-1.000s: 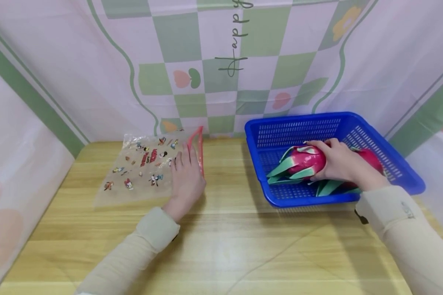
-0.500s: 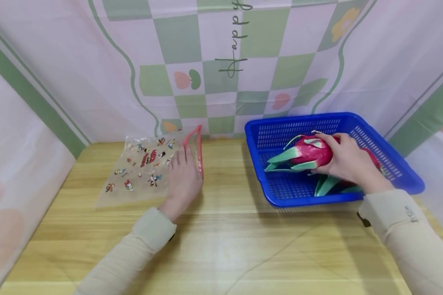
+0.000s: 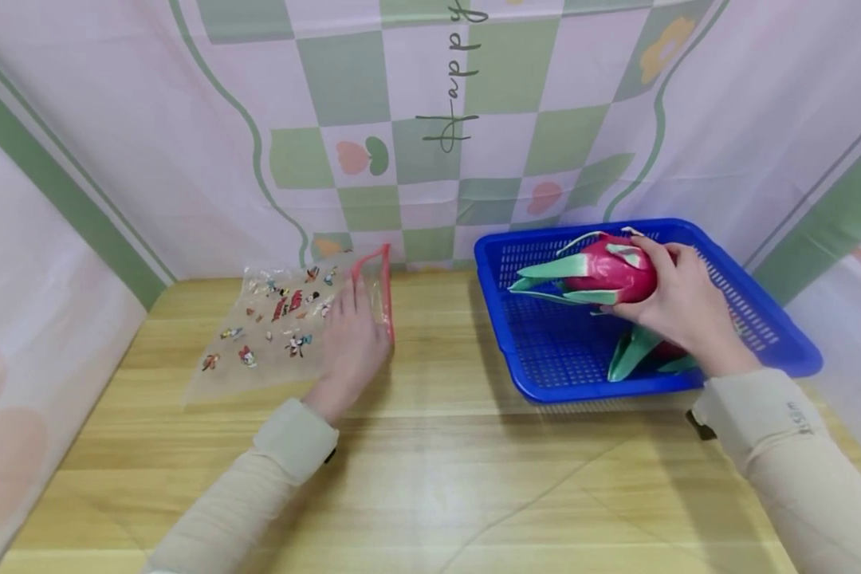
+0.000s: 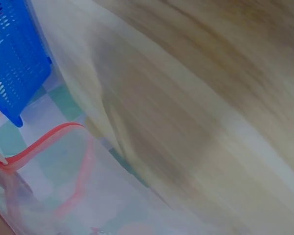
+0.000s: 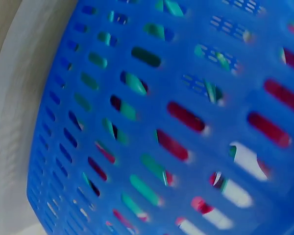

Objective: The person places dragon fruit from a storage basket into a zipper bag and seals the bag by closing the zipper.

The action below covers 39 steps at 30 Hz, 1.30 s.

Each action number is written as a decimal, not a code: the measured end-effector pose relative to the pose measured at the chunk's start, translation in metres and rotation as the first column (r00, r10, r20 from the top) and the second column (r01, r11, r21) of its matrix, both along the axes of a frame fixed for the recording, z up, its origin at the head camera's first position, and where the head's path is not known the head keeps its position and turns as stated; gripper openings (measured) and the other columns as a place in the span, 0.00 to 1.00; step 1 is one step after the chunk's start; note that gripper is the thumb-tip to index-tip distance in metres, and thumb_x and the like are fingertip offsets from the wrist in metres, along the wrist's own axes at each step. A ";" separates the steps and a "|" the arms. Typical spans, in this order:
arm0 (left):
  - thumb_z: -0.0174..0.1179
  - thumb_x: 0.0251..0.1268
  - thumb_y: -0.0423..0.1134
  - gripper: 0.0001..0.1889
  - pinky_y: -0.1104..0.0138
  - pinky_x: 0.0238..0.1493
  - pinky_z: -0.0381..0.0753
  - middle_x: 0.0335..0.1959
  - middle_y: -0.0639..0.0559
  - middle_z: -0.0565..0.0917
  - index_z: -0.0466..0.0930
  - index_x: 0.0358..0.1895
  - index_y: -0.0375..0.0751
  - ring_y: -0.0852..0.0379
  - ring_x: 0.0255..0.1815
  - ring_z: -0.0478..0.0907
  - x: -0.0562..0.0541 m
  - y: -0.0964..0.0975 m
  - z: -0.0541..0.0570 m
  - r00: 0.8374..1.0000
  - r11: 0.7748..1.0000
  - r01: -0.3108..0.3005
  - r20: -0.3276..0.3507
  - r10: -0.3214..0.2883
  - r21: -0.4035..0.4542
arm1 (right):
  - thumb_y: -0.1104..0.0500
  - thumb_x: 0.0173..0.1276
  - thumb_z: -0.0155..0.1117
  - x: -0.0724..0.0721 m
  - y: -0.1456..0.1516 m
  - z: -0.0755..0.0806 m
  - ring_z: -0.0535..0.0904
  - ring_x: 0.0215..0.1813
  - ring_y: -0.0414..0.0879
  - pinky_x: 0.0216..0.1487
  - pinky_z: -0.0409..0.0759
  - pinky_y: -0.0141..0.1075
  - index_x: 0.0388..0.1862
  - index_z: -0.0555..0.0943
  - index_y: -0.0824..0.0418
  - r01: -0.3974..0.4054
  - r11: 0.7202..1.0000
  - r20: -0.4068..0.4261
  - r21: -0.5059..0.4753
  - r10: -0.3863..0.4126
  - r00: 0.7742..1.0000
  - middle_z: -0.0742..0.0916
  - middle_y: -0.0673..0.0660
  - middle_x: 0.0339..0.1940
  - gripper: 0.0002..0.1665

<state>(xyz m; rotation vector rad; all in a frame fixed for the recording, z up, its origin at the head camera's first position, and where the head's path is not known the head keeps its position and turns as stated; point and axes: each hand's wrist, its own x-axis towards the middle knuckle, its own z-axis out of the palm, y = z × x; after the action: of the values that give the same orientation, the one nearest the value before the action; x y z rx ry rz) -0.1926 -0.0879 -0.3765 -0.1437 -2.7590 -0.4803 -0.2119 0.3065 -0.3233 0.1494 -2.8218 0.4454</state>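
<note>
Item 1: dragon fruit point(image 3: 610, 271), qty 1, red body w/ long green leaf tips. Loc.: over blue basket point(image 3: 595, 393), looks clear of its floor; tips point L. R hand point(image 3: 685, 307) grips it, thumb & fingers round the body at the blunt end. Handling (est.): light to mod. wt., prob. artificial; body firm, glossy, maybe a bit slippery; tips thin, bendy, liable to fold or snag. Best hold: round the body, as now; avoid tips.

Item 2: second dragon fruit point(image 3: 631, 355), in basket, mostly hidden under R hand & wrist; leaves visible.

Item 3: clear bag point(image 3: 273, 319), printed w/ small cartoon figures, flat on table point(image 3: 430, 478), red-edged mouth facing basket, partly parted. Handling (est.): v. light, limp, slick; best held at red edge point(image 3: 388, 299). L hand point(image 3: 355, 339) lies over mouth end, fingers fairly straight; thumb hidden, can't tell if film is pinched.
</note>
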 end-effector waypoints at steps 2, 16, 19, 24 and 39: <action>0.58 0.58 0.34 0.40 0.50 0.73 0.60 0.72 0.30 0.58 0.50 0.72 0.26 0.35 0.70 0.63 0.000 0.000 0.000 1.000 1.000 0.001 0.010 -0.001 0.009 | 0.52 0.44 0.79 0.001 -0.003 0.001 0.62 0.57 0.75 0.47 0.68 0.73 0.75 0.55 0.52 0.017 1.000 -0.048 -0.017 -0.017 0.999 0.65 0.78 0.61 0.61; 0.54 0.59 0.32 0.39 0.51 0.74 0.58 0.74 0.33 0.55 0.48 0.73 0.28 0.37 0.72 0.59 0.002 -0.002 0.001 0.999 0.998 -0.013 0.034 0.011 0.066 | 0.49 0.44 0.79 0.008 -0.040 0.017 0.64 0.61 0.72 0.53 0.68 0.72 0.74 0.58 0.48 0.040 0.987 -0.109 -0.153 -0.057 0.992 0.67 0.75 0.63 0.59; 0.51 0.60 0.31 0.37 0.51 0.75 0.57 0.74 0.32 0.55 0.48 0.73 0.27 0.37 0.73 0.58 0.003 -0.003 0.001 0.999 0.998 -0.014 0.036 0.011 0.065 | 0.51 0.42 0.80 0.010 -0.050 0.018 0.65 0.61 0.71 0.54 0.68 0.71 0.72 0.60 0.50 0.011 0.986 -0.132 -0.164 -0.033 0.991 0.69 0.74 0.62 0.58; 0.50 0.59 0.27 0.36 0.51 0.73 0.60 0.74 0.32 0.55 0.49 0.72 0.27 0.37 0.73 0.59 0.004 -0.005 0.001 0.999 0.995 -0.013 0.040 0.009 0.098 | 0.52 0.42 0.80 0.013 -0.068 0.022 0.65 0.62 0.70 0.52 0.69 0.71 0.73 0.60 0.49 -0.022 0.986 -0.140 -0.165 -0.002 0.990 0.69 0.72 0.62 0.58; 0.49 0.54 0.22 0.35 0.70 0.19 0.74 0.67 0.30 0.60 0.55 0.70 0.27 0.48 0.31 0.73 0.006 -0.008 0.001 0.999 0.984 -0.030 -0.013 0.033 0.173 | 0.53 0.42 0.81 0.013 -0.102 0.023 0.67 0.59 0.72 0.51 0.72 0.69 0.71 0.63 0.52 -0.151 0.982 -0.183 -0.111 0.129 0.974 0.70 0.73 0.63 0.56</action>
<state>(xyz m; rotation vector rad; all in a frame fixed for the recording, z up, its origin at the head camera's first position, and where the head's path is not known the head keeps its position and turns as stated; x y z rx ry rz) -0.1868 -0.0963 -0.3759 -0.0616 -2.6840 -0.7037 -0.1990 0.2049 -0.3006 0.3468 -2.6118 0.6070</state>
